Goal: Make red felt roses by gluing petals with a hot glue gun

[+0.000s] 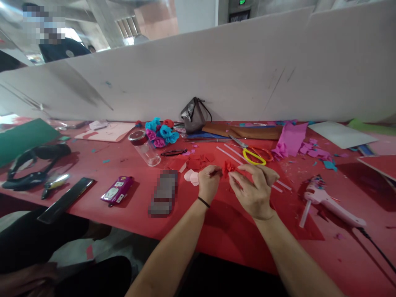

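A small red crepe paper flower is held up between my hands over the red table. My left hand is closed in a pinch at its left side, with the fingertips partly hidden. My right hand pinches its right side between thumb and fingers. Pale pink paper petals lie just left of my left hand, and red paper scraps are behind it. Beyond my right hand rest yellow-handled scissors, with clear glue sticks on red sheeting close by.
A pink glue gun with a cord lies on the right. Blue, pink and red paper flowers stand behind a clear jar. Left are a phone, a purple power strip and another person's legs. A white partition borders the table.
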The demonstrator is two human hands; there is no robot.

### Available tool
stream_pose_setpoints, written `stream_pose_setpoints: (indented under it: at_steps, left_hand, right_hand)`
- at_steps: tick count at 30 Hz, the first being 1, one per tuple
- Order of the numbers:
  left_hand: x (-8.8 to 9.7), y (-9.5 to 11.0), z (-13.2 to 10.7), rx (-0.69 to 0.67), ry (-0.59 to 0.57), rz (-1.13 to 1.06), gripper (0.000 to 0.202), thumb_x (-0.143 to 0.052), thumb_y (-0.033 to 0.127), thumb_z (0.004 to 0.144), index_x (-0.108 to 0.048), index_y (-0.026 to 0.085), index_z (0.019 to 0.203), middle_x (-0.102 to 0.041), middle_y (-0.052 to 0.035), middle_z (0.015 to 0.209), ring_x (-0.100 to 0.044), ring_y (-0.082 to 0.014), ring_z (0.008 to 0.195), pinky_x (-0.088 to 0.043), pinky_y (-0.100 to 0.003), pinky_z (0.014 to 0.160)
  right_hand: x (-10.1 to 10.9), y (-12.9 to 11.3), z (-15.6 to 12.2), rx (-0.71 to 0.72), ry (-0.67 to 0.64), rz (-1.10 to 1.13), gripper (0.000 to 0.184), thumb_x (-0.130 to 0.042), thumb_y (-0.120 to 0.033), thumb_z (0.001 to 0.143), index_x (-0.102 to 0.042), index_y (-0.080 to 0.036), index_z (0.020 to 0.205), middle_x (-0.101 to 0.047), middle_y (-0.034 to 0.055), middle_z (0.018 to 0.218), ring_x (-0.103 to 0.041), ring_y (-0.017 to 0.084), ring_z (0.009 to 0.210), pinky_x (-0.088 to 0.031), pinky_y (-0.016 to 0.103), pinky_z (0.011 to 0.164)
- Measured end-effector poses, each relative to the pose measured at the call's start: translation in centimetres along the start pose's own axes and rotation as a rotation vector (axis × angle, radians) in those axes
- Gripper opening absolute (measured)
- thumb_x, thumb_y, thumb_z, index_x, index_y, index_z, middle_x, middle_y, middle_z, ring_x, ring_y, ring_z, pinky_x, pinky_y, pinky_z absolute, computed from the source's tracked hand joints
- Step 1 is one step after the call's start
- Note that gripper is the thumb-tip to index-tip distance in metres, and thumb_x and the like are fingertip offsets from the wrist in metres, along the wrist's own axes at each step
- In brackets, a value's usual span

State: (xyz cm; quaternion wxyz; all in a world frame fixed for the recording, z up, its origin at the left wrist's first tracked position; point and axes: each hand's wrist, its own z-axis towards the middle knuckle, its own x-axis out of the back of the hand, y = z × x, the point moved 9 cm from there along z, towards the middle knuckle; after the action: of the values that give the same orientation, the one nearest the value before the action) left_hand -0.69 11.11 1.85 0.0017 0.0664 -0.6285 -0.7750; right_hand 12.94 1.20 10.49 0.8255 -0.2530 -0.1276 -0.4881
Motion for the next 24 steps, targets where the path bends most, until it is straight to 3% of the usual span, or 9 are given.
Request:
stream_pose_setpoints:
  at_steps: [4, 8, 12, 16, 24]
  left_hand:
    - [-1.0, -0.9, -0.3, 0.12, -0.082, -0.17, 0.009, -0.059, 0.016, 0.055, -0.067, 0.016, 0.059, -0.061, 0.0012, 0.053, -0.051, -0.0107, 0.053, -0.043, -0.022, 0.056]
    - [-1.5, -1.1, -0.5, 0.169, -0.115, -0.212, 0.008, -0.057, 0.015, 0.053, -0.065, 0.016, 0.053, -0.06, 0.0015, 0.052, -0.052, -0.0111, 0.055, -0.044, -0.024, 0.059]
    - [-2.0, -0.9, -0.5, 0.158, -0.157, -0.254, 0.009, -0.055, 0.013, 0.052, -0.063, 0.016, 0.051, -0.061, 0.0015, 0.055, -0.053, -0.0112, 0.059, -0.044, -0.024, 0.062]
    - [-2.4, -0.7, -0.5, 0.145, -0.186, -0.287, 0.006, -0.059, 0.015, 0.056, -0.065, 0.016, 0.055, -0.064, 0.0005, 0.059, -0.058, -0.0126, 0.064, -0.046, -0.026, 0.067]
    - [-2.0, -0.7, -0.4, 0.165, -0.139, -0.257, 0.006, -0.061, 0.015, 0.054, -0.067, 0.015, 0.057, -0.064, 0.0006, 0.057, -0.054, -0.0107, 0.057, -0.046, -0.023, 0.06]
  right_hand:
    - [1.1, 0.4, 0.4, -0.06, 0.088, 0.109, 0.008, -0.068, -0.027, 0.075, -0.068, -0.032, 0.081, -0.064, 0.0029, 0.095, -0.054, 0.026, 0.094, -0.037, 0.048, 0.091]
    - [1.3, 2.6, 0.7, -0.265, 0.149, 0.224, 0.005, -0.059, -0.028, 0.081, -0.063, -0.026, 0.078, -0.063, 0.0041, 0.087, -0.057, 0.024, 0.089, -0.039, 0.047, 0.089]
    - [-2.2, 5.4, -0.4, -0.604, -0.019, 0.574, 0.016, -0.056, -0.038, 0.083, -0.062, -0.024, 0.079, -0.063, 0.0024, 0.08, -0.057, 0.021, 0.082, -0.044, 0.039, 0.078]
    - [-5.5, 5.7, -2.1, -0.88, -0.161, 0.959, 0.023, -0.062, -0.046, 0.076, -0.061, -0.023, 0.081, -0.061, -0.0008, 0.073, -0.056, 0.017, 0.067, -0.045, 0.033, 0.066]
    - [-6.2, 4.9, -2.6, -0.976, -0.158, 1.061, 0.039, -0.074, -0.027, 0.062, -0.055, -0.023, 0.096, -0.061, -0.0043, 0.072, -0.059, 0.014, 0.069, -0.046, 0.031, 0.071]
